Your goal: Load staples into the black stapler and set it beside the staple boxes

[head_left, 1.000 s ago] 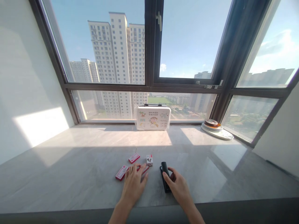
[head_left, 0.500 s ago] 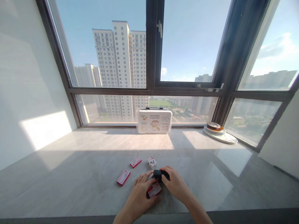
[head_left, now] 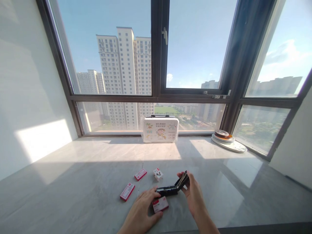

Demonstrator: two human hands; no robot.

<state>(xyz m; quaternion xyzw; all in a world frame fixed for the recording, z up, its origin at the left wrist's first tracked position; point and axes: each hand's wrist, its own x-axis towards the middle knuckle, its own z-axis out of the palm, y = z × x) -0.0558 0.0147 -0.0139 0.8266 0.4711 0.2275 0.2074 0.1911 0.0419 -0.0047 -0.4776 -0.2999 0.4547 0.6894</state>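
Observation:
A black stapler [head_left: 173, 187] is held just above the marble ledge [head_left: 73, 182], its top arm swung open and tilted up to the right. My right hand [head_left: 193, 195] grips that raised arm. My left hand [head_left: 142, 213] holds the stapler's base at its left end with its fingertips and also holds a small red-and-white staple box [head_left: 160, 204] under the thumb. Two more red staple boxes [head_left: 127, 191] [head_left: 140, 174] and a small white box [head_left: 158, 174] lie on the ledge just beyond.
A white lidded case with cartoon print [head_left: 160, 130] stands against the window at the back middle. A stack of plates [head_left: 227, 140] sits at the back right. Window frames enclose the ledge behind; a white wall is at the left.
My right hand lifted the stapler from the ledge and both hands swung its top arm open. My left hand picked up one red staple box and drew it closer.

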